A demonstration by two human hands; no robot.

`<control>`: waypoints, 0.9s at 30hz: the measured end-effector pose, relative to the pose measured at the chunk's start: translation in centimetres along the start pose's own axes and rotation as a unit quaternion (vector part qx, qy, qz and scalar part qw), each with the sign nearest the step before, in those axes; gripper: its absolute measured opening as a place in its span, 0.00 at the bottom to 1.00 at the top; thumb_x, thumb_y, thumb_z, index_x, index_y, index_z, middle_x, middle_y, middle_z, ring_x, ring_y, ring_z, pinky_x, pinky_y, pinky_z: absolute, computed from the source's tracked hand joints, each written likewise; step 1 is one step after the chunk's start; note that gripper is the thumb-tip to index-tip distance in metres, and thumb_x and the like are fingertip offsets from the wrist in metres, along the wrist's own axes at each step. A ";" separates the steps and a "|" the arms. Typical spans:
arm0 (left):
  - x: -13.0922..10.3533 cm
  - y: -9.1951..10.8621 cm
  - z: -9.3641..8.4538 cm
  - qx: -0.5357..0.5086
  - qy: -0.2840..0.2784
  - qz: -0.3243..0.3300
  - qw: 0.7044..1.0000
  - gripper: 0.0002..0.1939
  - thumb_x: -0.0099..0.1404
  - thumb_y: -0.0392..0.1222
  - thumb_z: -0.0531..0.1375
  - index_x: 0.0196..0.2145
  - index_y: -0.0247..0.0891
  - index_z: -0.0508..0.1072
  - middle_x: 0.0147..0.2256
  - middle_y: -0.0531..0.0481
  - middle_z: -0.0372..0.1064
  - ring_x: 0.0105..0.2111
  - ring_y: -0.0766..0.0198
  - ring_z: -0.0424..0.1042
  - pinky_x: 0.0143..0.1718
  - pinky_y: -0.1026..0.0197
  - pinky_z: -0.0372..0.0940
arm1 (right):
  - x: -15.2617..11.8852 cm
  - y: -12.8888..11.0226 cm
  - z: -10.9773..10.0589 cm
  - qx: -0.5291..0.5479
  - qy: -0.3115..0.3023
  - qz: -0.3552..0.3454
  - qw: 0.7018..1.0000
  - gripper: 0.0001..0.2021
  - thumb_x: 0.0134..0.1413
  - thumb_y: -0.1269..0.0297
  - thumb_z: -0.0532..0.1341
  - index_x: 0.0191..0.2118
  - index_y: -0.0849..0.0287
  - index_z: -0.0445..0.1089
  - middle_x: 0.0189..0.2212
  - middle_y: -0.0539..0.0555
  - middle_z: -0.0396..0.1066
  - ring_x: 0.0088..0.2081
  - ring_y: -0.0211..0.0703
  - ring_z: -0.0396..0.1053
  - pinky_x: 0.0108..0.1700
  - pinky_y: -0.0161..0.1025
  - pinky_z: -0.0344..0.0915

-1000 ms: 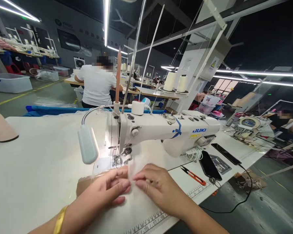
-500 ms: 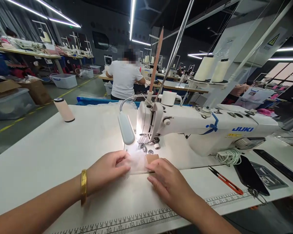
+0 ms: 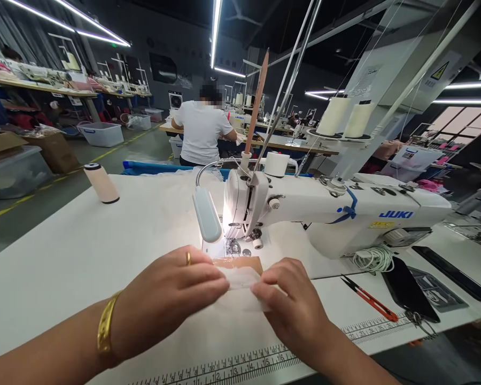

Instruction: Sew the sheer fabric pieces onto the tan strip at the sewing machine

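Note:
My left hand (image 3: 180, 286), with a gold ring and bracelet, pinches the left side of a thin, sheer white piece of fabric (image 3: 240, 279). On the other side, my right hand (image 3: 294, 299) grips the same fabric between thumb and fingers. The cloth stretches between both hands just in front of the needle area of a white sewing machine (image 3: 296, 198). Behind the cloth, at the machine's bed, lies a flat brown piece (image 3: 246, 262), partly covered by it. A lamp head (image 3: 207, 214) lights the needle area.
A peach thread cone (image 3: 101, 183) stands at the table's left. To the right lie orange-handled thread snips (image 3: 371, 299), a black phone (image 3: 409, 289) and a coil of pale cord (image 3: 372, 259). A printed ruler (image 3: 232, 369) runs along the front edge. A person in white (image 3: 203, 131) sits ahead.
My left hand has turned over and shifted toward the middle. The white fabric has been drawn toward me, and more of the brown piece shows behind it. My right hand has moved slightly right.

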State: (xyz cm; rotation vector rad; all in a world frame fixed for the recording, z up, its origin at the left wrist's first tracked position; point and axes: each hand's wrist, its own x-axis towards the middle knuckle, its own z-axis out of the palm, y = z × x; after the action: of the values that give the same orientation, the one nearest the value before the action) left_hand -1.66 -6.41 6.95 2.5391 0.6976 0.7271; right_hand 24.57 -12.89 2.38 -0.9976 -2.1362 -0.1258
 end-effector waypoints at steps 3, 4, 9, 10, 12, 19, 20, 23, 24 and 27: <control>-2.3 -0.8 1.0 0.026 -0.125 0.044 0.991 0.09 0.73 0.39 0.60 0.42 0.50 0.82 0.40 0.50 0.83 0.41 0.52 0.77 0.52 0.49 0.66 | -1.4 -0.4 -0.3 0.022 -0.129 -0.031 0.991 0.18 0.61 0.80 0.55 0.50 0.50 0.69 0.41 0.53 0.76 0.40 0.48 0.69 0.47 0.49 0.66; -3.0 -0.9 1.3 0.015 -0.141 0.030 0.989 0.05 0.71 0.41 0.64 0.41 0.50 0.81 0.40 0.51 0.82 0.41 0.52 0.76 0.50 0.50 0.66 | -1.6 -0.6 -0.6 0.057 -0.173 -0.022 0.983 0.20 0.59 0.80 0.56 0.52 0.51 0.68 0.44 0.54 0.76 0.43 0.49 0.70 0.49 0.49 0.67; -4.2 -1.2 2.6 -0.003 -0.086 -0.072 0.994 0.13 0.77 0.46 0.55 0.38 0.43 0.77 0.38 0.48 0.76 0.38 0.56 0.72 0.41 0.54 0.66 | -1.3 -0.3 -1.5 0.191 -0.187 0.048 0.962 0.26 0.56 0.82 0.55 0.58 0.52 0.67 0.50 0.55 0.74 0.51 0.48 0.70 0.55 0.48 0.69; -4.0 -1.2 3.0 0.019 -0.074 -0.094 0.993 0.14 0.77 0.46 0.53 0.37 0.41 0.75 0.38 0.47 0.75 0.38 0.55 0.71 0.41 0.53 0.66 | -1.1 -0.2 -1.2 0.197 -0.174 0.049 0.963 0.25 0.59 0.81 0.55 0.58 0.52 0.67 0.50 0.56 0.73 0.51 0.48 0.69 0.55 0.48 0.70; -3.6 -1.3 3.7 0.055 -0.055 -0.136 0.988 0.14 0.75 0.48 0.54 0.35 0.39 0.72 0.39 0.44 0.73 0.38 0.52 0.70 0.41 0.51 0.65 | -0.9 0.1 -0.2 0.184 -0.159 0.050 0.969 0.21 0.65 0.79 0.55 0.59 0.53 0.67 0.50 0.57 0.74 0.51 0.49 0.69 0.54 0.49 0.70; -3.0 -2.0 4.4 0.006 -0.019 -0.193 0.981 0.20 0.77 0.48 0.49 0.31 0.41 0.71 0.35 0.48 0.72 0.38 0.54 0.70 0.41 0.54 0.64 | -1.8 0.2 2.5 0.063 -0.146 0.029 0.987 0.25 0.66 0.80 0.52 0.65 0.58 0.60 0.41 0.60 0.75 0.41 0.51 0.69 0.41 0.47 0.71; -2.9 -2.1 4.2 -0.019 -0.010 -0.206 0.978 0.20 0.77 0.50 0.50 0.31 0.41 0.72 0.35 0.49 0.73 0.38 0.55 0.71 0.41 0.55 0.65 | -2.0 0.1 2.6 0.052 -0.142 0.022 0.988 0.25 0.65 0.80 0.52 0.65 0.58 0.59 0.41 0.60 0.75 0.41 0.52 0.69 0.40 0.47 0.71; -2.3 -2.1 3.5 -0.066 0.021 -0.229 0.971 0.20 0.77 0.53 0.52 0.31 0.42 0.73 0.35 0.50 0.74 0.38 0.57 0.73 0.42 0.57 0.66 | -2.7 0.2 3.0 0.043 -0.129 0.006 0.991 0.24 0.64 0.79 0.53 0.63 0.57 0.59 0.41 0.60 0.76 0.40 0.53 0.71 0.39 0.47 0.71; -2.2 -1.8 3.3 -0.071 0.032 -0.226 0.971 0.20 0.76 0.53 0.52 0.32 0.42 0.73 0.35 0.50 0.75 0.38 0.57 0.73 0.42 0.57 0.66 | -2.9 0.3 3.1 0.049 -0.126 -0.002 0.991 0.24 0.64 0.78 0.54 0.63 0.56 0.60 0.40 0.60 0.77 0.40 0.53 0.72 0.39 0.46 0.71; -2.0 -0.2 2.7 -0.094 0.013 -0.190 0.977 0.17 0.75 0.52 0.53 0.32 0.43 0.72 0.33 0.51 0.75 0.35 0.58 0.73 0.39 0.58 0.67 | -2.7 0.7 2.7 0.104 -0.127 0.021 0.986 0.21 0.67 0.73 0.55 0.62 0.53 0.64 0.37 0.57 0.77 0.36 0.51 0.73 0.38 0.44 0.71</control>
State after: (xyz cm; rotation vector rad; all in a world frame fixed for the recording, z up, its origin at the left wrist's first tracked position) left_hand -1.61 -7.98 3.95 2.1417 1.0329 0.6574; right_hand 24.48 -13.05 -1.49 -0.9771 -2.2981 0.2529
